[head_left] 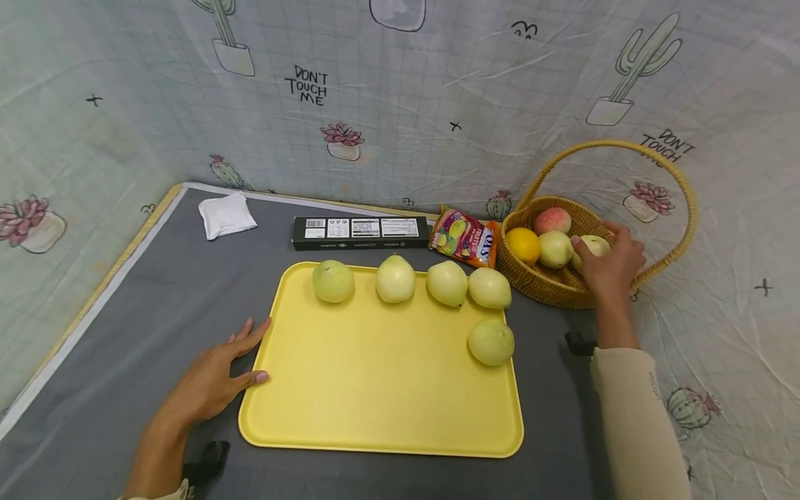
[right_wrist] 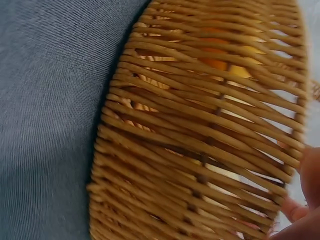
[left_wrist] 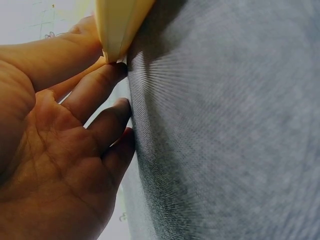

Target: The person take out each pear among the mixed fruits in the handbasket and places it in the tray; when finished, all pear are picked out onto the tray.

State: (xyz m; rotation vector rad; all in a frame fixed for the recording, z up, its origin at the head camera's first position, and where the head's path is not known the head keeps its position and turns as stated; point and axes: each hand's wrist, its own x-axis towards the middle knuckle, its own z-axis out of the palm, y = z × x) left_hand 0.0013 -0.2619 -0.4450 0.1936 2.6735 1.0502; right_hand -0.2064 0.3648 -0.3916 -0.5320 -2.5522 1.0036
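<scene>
My left hand [head_left: 209,378] touches the left rim of a yellow tray [head_left: 375,375], thumb and fingers spread apart along it. In the left wrist view the fingertips [left_wrist: 120,70] meet the tray's edge [left_wrist: 116,45] close to the grey cloth. Several pale green guava-like fruits [head_left: 395,279] sit along the tray's back and right sides. My right hand [head_left: 615,260] reaches inside a wicker basket [head_left: 550,292], thumb and fingers round a pale green guava-like fruit [head_left: 592,248]. Beside it lie another pale green fruit [head_left: 555,250], an orange [head_left: 523,245] and a peach [head_left: 553,220]. Wicker mostly hides this grip in the right wrist view.
The basket's tall handle [head_left: 687,201] arches over the right hand's area. Behind the tray are a black box [head_left: 360,233] and a colourful snack bag [head_left: 464,237]. A white packet [head_left: 226,216] lies at the back left. Patterned cloth hangs behind the table.
</scene>
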